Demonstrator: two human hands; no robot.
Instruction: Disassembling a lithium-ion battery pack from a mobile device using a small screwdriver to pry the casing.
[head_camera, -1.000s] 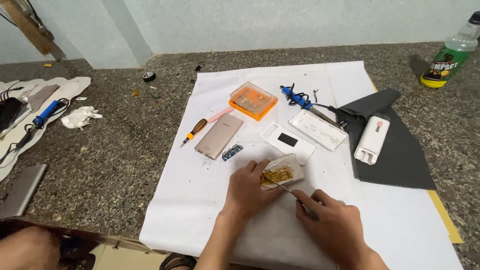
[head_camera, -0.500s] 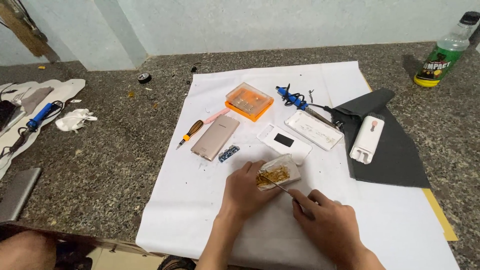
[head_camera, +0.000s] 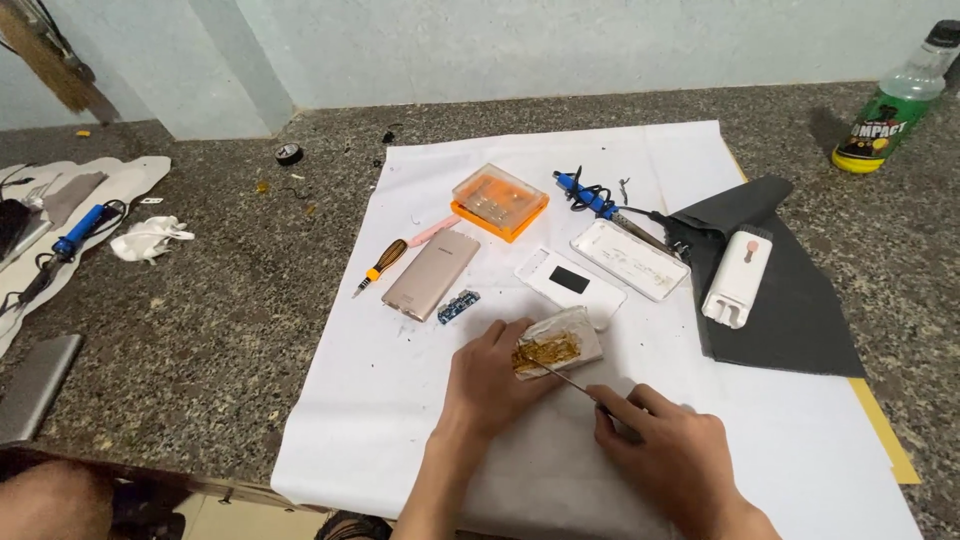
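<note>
Right now the right hand pinches a thin metal tool, fingers closed on its handle, tip touching the yellow-brown patch on a small silvery pack. Left hand presses down on the pack's near-left edge, fingers bent around it, holding it flat on the white paper sheet. Just beyond lie two white casing halves, a gold phone-like slab, a small blue circuit board, an orange screwdriver, an orange bit box, a blue soldering iron, dark cloth.
</note>
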